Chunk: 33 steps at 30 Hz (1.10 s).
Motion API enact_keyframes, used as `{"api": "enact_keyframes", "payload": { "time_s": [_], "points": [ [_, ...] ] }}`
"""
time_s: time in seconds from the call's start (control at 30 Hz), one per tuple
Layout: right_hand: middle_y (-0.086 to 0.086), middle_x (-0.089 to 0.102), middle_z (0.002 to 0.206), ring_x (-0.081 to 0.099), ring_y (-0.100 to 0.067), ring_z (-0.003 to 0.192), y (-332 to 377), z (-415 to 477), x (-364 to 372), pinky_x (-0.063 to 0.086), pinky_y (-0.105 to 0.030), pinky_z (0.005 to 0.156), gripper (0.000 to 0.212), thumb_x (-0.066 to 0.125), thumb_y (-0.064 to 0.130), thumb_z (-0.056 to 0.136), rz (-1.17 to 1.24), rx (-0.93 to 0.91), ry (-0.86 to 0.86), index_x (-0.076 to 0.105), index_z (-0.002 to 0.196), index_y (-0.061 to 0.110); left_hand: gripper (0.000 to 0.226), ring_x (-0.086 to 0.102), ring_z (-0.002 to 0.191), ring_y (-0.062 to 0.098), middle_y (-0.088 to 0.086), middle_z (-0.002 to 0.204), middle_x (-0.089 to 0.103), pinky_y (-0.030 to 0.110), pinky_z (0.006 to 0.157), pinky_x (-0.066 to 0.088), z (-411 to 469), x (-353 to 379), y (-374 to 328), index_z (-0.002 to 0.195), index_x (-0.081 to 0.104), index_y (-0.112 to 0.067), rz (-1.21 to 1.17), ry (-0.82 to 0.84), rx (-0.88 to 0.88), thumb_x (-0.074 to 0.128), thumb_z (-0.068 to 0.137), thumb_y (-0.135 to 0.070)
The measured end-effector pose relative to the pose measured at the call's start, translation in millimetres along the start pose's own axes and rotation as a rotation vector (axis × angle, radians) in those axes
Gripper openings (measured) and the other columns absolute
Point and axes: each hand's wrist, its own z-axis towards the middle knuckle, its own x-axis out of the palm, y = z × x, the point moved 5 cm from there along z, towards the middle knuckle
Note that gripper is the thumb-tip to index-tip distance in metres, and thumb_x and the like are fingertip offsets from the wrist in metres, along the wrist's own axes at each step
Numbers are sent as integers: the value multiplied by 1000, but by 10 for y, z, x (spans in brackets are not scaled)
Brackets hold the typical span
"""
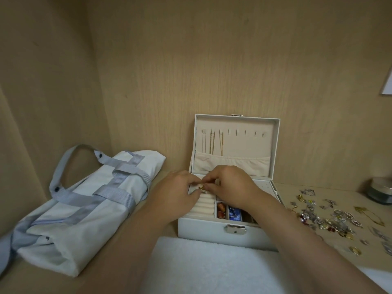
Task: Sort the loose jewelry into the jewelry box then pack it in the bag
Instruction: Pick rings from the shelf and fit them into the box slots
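Observation:
The white jewelry box (214,230) stands open at the centre, its lid upright with three chains hanging inside. Both my hands hover over its back left part, above the cream ring rolls (204,205). My left hand (180,193) and my right hand (229,183) meet fingertip to fingertip and pinch a small gold ring (201,187) between them. Small front compartments hold orange and blue pieces (230,212). Loose jewelry (331,217) lies scattered on the shelf to the right of the box. The pale blue bag (84,209) with grey straps lies on its side at the left.
A white towel (207,266) lies in front of the box. A round metal tin (380,192) stands at the far right. Wooden cabinet walls close in the back and the left side. A white paper edge (387,83) shows at upper right.

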Motion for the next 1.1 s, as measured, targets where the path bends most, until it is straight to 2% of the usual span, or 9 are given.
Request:
{"api": "enact_keyframes", "payload": {
  "time_s": [0.17,0.3,0.4,0.63,0.73,0.83,0.93,1.07,1.1],
  "points": [
    [10,74,104,65,-11,93,27,35,45,53,-33,85,18,66,26,94,-36,-29,73,78,107,31,25,54,96,4,-12,108,65,22,88,45,-1,-5,12,115,71,-27,-9,0,-14,66,91,-29],
    [10,75,94,63,-5,80,-15,45,38,55,-31,79,14,71,23,90,152,58,-8,80,98,29,23,55,94,5,-13,105,66,22,86,46,-7,-7,10,113,71,-27,-15,2,-25,67,90,-29],
    [10,76,91,65,-5,81,-46,51,65,57,-33,79,12,74,23,88,231,99,-17,81,96,29,22,53,92,4,-14,103,66,25,86,48,-6,-10,15,111,70,-27,-23,-10,-35,67,89,-30],
    [12,76,93,66,-6,84,-61,63,121,56,-32,81,16,67,27,92,154,94,62,80,101,33,26,48,91,2,-16,94,54,23,83,45,-5,22,13,117,71,-28,22,13,-2,61,93,-33],
    [12,76,98,67,-5,86,-86,24,46,56,-31,83,21,62,25,93,196,93,50,78,105,32,30,52,97,4,-15,101,60,29,86,48,-21,25,6,122,67,-33,23,15,21,60,93,-35],
    [11,75,89,66,-6,78,-93,-25,-7,55,-27,78,22,62,22,90,150,94,51,79,99,32,27,51,102,6,-17,100,60,32,87,49,-25,30,-4,119,68,-37,36,16,37,60,93,-36],
    [11,73,86,66,-8,80,-40,-66,-16,53,-29,82,21,64,19,88,117,58,47,79,99,29,29,50,107,7,-17,101,59,33,89,48,-22,38,-2,119,69,-37,69,28,28,59,93,-40],
    [20,58,67,60,-7,75,-16,-92,-34,54,-33,83,23,63,18,87,124,40,54,78,103,26,33,48,111,7,-16,104,58,32,90,48,-37,41,-27,122,68,-36,97,27,22,58,92,-44],
    [20,57,69,59,-6,75,-22,-102,-42,54,-34,83,25,63,18,87,141,35,59,78,104,27,32,48,112,7,-17,104,57,31,89,47,-40,29,-41,121,68,-36,100,15,23,58,92,-44]
  ]
}}
